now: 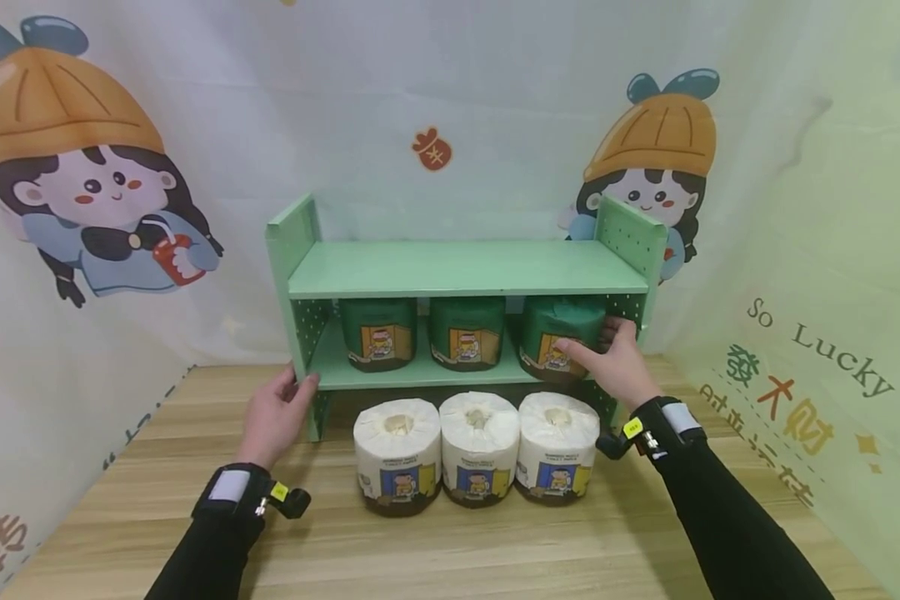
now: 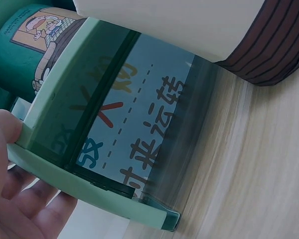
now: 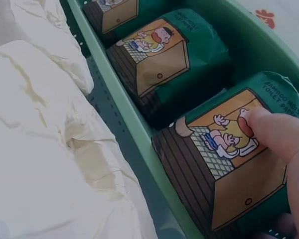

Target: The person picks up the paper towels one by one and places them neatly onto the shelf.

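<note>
black sleeves [image 1: 217, 533] come in nearest, one on either side in front of the green shelf [image 1: 465, 268], each arm wearing a dark wrist strap [image 1: 228, 487] with a yellow-tagged device on it. the hands are both grasping something. the left hand [image 1: 273, 417] grips the left side panel [image 1: 302, 229] of the shelf low down, thumb at the front edge and the other fingers around the outer side. the right hand [image 1: 621, 367] holds the right green roll [image 1: 562, 314] near the shelf's right end, thumb pressed on its printed front and fingers along its right side. this roll stands upright at the front lip of the shelf's lower board [image 1: 328, 364]; whether its whole base rests on the board cannot be told. its wrapper shows a cartoon figure, a brown door and the words "bamboo moist toilet paper".

the middle green roll [image 1: 467, 314] and the left green roll [image 1: 380, 314] stand on the same shelf board, a little apart, prints facing forward. just in front of the shelf, three white rolls [image 1: 480, 433] stand upright side by side on the wooden tabletop [image 1: 495, 558]. behind the shelf hangs a pale cloth [image 1: 495, 75] printed with two cartoon figures in orange hats and a red pouch.
</note>
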Motion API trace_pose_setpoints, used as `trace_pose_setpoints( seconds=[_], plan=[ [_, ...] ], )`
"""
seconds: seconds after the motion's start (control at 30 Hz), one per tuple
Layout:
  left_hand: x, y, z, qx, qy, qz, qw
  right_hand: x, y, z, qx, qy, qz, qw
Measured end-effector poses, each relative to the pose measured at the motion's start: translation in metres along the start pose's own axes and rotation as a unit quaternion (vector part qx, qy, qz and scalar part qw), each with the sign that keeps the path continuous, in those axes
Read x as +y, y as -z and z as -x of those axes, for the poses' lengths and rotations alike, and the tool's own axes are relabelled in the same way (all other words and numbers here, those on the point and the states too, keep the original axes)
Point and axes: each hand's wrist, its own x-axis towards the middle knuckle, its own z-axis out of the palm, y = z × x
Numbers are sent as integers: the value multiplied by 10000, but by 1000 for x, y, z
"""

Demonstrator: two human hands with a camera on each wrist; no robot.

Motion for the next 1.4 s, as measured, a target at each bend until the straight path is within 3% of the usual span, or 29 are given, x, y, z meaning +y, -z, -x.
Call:
trace_pose_setpoints(
  seconds=[0.63,0.83,1.13,1.4],
  plan=[
    [3,-1,1,-35,-30,-50,10000,5,-4,-15,241,500,824,9951],
    [5,-1,1,-11,-78,13,10000,7,-6,-17,211,482,759,9957],
    [5,0,1,19,-125,-31,9999,12,-10,-15,262,816,565,9947],
    [6,2,1,-75,-315,-130,9994,9,-7,-1,250,765,376,9960]
  ],
)
